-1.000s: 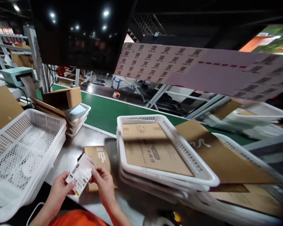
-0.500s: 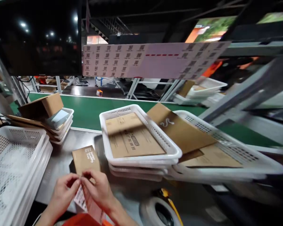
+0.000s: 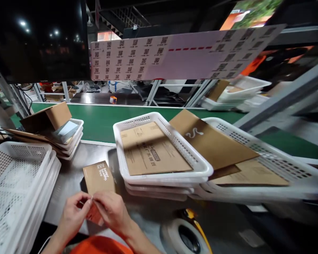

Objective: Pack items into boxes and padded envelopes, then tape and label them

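Observation:
My left hand (image 3: 73, 214) and my right hand (image 3: 114, 211) meet fingertip to fingertip low in the head view. Both are closed in a pinch on the upper edge of a thin reddish sheet (image 3: 95, 215), whose kind I cannot make out; fingers cover part of it. Just beyond the fingertips, a brown cardboard box (image 3: 96, 178) with white lettering lies on the metal table (image 3: 66, 183). To the right of my right forearm is a tape dispenser (image 3: 198, 229) with a large roll of tape (image 3: 172, 231).
Stacked white baskets (image 3: 46, 169) stand at left. Another white basket (image 3: 119, 141) holds a flat carton (image 3: 153, 151), beside a tilted brown carton (image 3: 209, 141) on a further basket (image 3: 304, 173). Behind runs a green conveyor belt (image 3: 98, 123), under a code board (image 3: 190, 63) and a monitor (image 3: 39, 42).
The view has shifted slightly. My hands stay together, while the sheet's printed white part seen below them before no longer shows; only a shorter reddish part does.

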### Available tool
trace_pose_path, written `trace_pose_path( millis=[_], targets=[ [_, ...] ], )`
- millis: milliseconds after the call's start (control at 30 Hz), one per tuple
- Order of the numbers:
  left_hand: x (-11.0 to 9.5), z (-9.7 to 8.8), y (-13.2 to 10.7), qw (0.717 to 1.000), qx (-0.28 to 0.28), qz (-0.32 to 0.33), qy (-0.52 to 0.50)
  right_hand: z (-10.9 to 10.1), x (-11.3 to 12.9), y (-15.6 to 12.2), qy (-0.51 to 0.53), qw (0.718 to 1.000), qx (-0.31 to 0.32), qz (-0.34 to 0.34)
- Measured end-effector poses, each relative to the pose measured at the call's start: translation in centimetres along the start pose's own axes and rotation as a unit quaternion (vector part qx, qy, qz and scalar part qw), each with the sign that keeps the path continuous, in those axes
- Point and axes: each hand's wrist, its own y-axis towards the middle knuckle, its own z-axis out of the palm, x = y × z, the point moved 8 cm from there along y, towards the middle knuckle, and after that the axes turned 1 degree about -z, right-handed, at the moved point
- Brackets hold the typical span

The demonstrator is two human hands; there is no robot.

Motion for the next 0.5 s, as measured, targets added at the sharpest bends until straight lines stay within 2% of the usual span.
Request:
trace_pose_path(
  millis=[233, 500],
  targets=[
    [-0.2, 0.7, 0.3, 1.0, 0.015, 0.015, 0.012, -0.1, 0.5, -0.2, -0.063, 0.998, 0.011, -0.027],
    [1.6, 1.1, 0.7, 0.999, 0.022, -0.032, -0.037, 0.1, 0.8, -0.4, -0.129, 0.99, 0.016, -0.062]
  ],
)
